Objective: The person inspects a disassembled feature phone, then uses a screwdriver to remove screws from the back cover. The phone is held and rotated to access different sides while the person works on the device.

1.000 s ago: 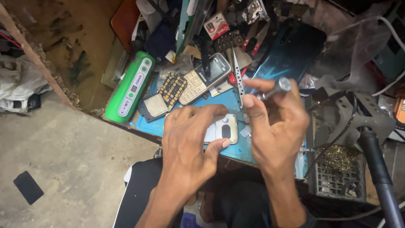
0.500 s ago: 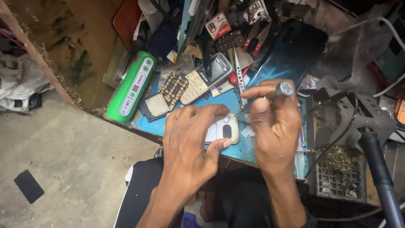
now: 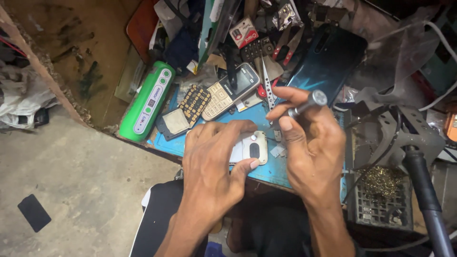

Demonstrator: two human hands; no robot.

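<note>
My left hand (image 3: 213, 159) pins a small white phone (image 3: 253, 148) flat on the blue mat (image 3: 266, 116), thumb at its near edge and fingers over its left part. My right hand (image 3: 312, 143) pinches a thin metal screwdriver (image 3: 304, 104) between thumb and fingers; its round cap points up and right. The tip is hidden behind my fingers, just right of the white phone.
A cream keypad phone (image 3: 229, 91), a loose keypad (image 3: 194, 103) and a small screen part (image 3: 175, 122) lie behind the mat. A green cylinder (image 3: 147, 101) lies at left, a dark teal phone back (image 3: 327, 61) at right, tweezers (image 3: 267, 85) between. A metal stand with wire wool (image 3: 381, 183) sits at right.
Both hands stay on the white phone. My right hand has shifted slightly and turned the screwdriver a little; the cap sits a bit higher and further right.
</note>
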